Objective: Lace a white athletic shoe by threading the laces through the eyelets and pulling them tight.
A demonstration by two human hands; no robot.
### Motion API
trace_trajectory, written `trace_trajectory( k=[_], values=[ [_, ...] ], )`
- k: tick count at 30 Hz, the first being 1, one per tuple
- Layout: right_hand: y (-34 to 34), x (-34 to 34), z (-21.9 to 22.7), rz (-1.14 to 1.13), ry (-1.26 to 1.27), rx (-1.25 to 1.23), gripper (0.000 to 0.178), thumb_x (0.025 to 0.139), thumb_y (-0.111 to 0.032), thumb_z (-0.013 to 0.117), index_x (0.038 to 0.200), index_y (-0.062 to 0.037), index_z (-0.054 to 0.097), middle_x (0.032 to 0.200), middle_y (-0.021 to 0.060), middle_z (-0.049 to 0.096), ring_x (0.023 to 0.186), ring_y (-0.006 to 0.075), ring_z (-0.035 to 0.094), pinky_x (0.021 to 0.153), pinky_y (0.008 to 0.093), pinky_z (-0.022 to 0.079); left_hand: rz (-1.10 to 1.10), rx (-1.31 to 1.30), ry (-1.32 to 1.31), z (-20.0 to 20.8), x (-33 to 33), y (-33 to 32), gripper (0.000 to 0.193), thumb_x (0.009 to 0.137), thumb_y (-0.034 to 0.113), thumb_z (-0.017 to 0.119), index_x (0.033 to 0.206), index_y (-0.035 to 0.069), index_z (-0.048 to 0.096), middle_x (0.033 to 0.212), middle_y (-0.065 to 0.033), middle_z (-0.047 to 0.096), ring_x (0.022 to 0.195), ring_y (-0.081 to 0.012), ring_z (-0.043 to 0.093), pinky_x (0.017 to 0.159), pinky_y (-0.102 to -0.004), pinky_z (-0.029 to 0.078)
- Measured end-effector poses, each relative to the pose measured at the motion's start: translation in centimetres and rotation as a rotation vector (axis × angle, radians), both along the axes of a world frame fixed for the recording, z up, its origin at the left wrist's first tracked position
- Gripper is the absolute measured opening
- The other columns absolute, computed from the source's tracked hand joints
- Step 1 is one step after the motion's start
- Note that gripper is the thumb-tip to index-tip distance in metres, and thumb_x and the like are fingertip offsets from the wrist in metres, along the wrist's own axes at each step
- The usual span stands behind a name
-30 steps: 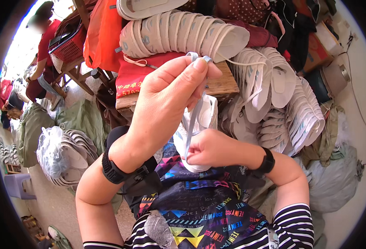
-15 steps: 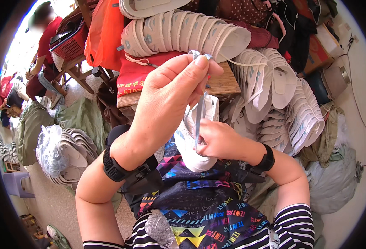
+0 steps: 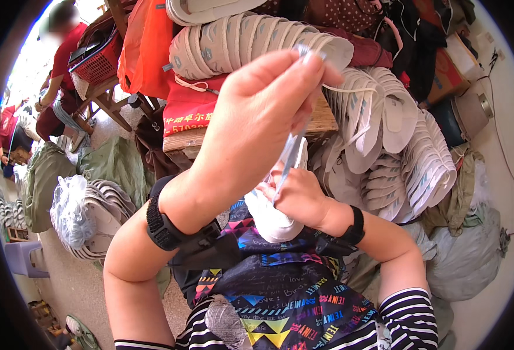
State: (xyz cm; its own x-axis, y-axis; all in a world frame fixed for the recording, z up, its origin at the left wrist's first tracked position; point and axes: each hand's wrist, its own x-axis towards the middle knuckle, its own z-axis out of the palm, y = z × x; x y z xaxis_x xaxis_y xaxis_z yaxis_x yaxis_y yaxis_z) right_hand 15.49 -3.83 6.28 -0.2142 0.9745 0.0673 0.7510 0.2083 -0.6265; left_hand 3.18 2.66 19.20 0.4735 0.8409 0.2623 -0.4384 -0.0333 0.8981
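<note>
The right hand (image 3: 297, 195) is sitting low over the lap, fingers closed around a white shoe (image 3: 271, 219) that is resting against the patterned apron (image 3: 280, 297), and it is looking barely shifted from 1 second ago, when it was cupping the same shoe in the same spot. The change is all in the left hand (image 3: 257, 122): it is riding higher and closer to the camera than it was 1 second ago, thumb and fingertips pinched shut on the end of a lace (image 3: 292, 154), and that pale lace is now running taut and almost straight down from the pinch to the shoe. My read is that the lace is being drawn through and tightened, with the slack nearly gone, though the eyelet itself is hidden behind the right hand. Both wrists are wearing black bands (image 3: 163, 224). Just beyond the hands, a wooden table edge (image 3: 321, 119) is showing under a red cloth (image 3: 190, 108), and stacks of white soles (image 3: 402, 157) are fanning out to the right. Further left, a bagged bundle of soles (image 3: 79, 213) is lying on the floor, and at the far top left a person in red (image 3: 64, 55) is bending over a red basket (image 3: 99, 64).
</note>
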Motion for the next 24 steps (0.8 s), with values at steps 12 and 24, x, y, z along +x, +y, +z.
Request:
trace_trajectory(
  k=[12,24],
  values=[
    [-0.3,4.9,4.9,0.037,0.674,-0.505,0.020,0.099,-0.020,0.056,0.090,-0.0030,0.063,0.083,0.0015,0.056,0.078,0.0141,0.055,0.072,0.0288,0.046,0.151,-0.109,-0.088,-2.4,-4.9,2.5,0.025,0.101,0.018,0.050,0.105,-0.001,0.067,0.077,0.0039,0.055,0.060,-0.0025,0.039,0.056,-0.0189,0.035],
    [3.1,13.8,3.1,-0.017,1.733,-0.359,0.034,0.096,-0.023,0.054,0.065,-0.0124,0.046,0.059,-0.0016,0.045,0.059,0.0136,0.047,0.067,0.0301,0.043,0.250,-0.777,-0.448,-15.1,-23.8,6.0,0.012,0.099,0.014,0.055,0.102,0.004,0.063,0.073,0.0028,0.051,0.054,-0.0057,0.038,0.053,-0.0200,0.035]
  ],
)
